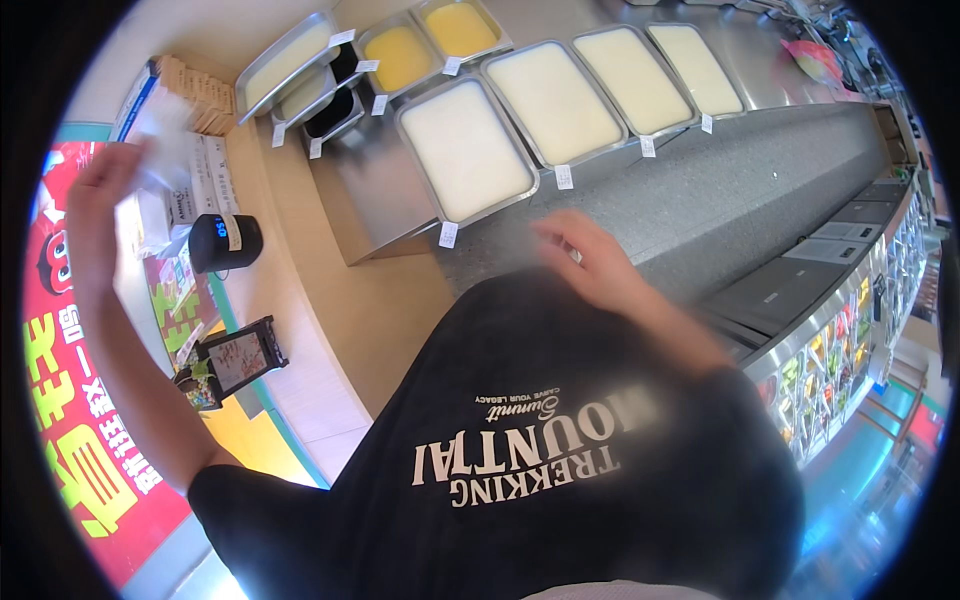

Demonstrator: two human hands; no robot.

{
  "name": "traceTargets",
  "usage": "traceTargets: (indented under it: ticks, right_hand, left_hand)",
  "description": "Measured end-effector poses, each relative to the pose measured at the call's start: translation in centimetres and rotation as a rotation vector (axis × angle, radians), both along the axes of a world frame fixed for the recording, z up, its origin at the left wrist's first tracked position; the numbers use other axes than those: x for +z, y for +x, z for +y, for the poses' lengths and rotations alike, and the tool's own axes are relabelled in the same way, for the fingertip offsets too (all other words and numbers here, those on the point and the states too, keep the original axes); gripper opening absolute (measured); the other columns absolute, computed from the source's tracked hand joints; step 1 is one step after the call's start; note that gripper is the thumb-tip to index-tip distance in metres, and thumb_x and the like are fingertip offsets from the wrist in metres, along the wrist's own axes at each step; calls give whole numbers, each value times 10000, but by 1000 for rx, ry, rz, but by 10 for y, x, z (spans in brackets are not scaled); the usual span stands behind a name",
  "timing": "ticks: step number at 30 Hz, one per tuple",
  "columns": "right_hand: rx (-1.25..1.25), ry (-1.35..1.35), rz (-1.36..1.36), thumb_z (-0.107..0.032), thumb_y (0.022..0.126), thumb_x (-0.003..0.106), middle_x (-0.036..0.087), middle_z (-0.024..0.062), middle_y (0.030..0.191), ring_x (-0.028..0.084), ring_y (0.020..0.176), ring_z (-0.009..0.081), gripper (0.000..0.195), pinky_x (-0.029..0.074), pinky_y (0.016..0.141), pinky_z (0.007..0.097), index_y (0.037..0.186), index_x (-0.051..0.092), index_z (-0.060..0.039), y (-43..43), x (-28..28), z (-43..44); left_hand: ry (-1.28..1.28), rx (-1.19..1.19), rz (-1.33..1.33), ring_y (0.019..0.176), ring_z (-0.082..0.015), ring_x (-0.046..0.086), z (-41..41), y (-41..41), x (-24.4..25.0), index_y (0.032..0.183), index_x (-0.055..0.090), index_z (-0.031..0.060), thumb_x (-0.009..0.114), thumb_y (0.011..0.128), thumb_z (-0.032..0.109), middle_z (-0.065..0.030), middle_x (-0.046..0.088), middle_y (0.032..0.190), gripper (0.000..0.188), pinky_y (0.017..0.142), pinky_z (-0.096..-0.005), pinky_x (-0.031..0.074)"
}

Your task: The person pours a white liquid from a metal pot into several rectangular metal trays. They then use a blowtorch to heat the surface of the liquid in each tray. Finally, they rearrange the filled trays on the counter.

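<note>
My left hand (109, 172) is raised at the far left, blurred. Its fingers are closed on a thin translucent white film (169, 124), too smeared to name surely. Just beyond it are white AMMEX cartons (206, 176) on the side counter. In front of my black T-shirt, my right hand (589, 259) hovers with curled fingers. A pale haze beside those fingertips leaves unclear whether they hold anything. Nearest to this hand is a steel pan (469, 150) filled with a smooth white substance, its paper tag (448, 235) hanging from the corner.
More pale-filled pans (555, 101) line the steel counter, with yellow-filled pans (397, 58) behind. Stacked pans (289, 64) stand at the back left. A black digital clock (226, 244) and a framed display stand (240, 360) occupy the left ledge. A refrigerated display case (825, 360) borders the right.
</note>
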State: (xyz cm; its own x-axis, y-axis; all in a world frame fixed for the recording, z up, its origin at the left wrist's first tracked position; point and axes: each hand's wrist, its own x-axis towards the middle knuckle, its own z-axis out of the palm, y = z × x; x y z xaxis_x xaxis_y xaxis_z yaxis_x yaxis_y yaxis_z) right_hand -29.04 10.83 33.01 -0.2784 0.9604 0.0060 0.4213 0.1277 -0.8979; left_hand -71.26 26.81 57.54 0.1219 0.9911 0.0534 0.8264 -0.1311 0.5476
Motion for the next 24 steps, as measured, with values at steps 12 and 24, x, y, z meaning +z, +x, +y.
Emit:
traceTargets:
  ticks: [12,24]
  right_hand:
    - [-156,-600,787,-85,897,582,656,54,914,629,831,161,165,496,737,283,1013,604,29,-18,15,-2]
    - [-452,-600,998,-218,927,572,611,58,1030,579,951,142,302,467,827,290,1155,531,-24,1,-23,49]
  left_hand:
    - [556,-360,-162,772,-233,636,-128,212,-193,934,638,-1,694,768,41,-111,649,850,181,701,-328,520]
    - [290,-592,98,1130,-317,537,-101,277,-274,1076,591,-61,609,739,89,-176,598,1137,370,970,-455,406]
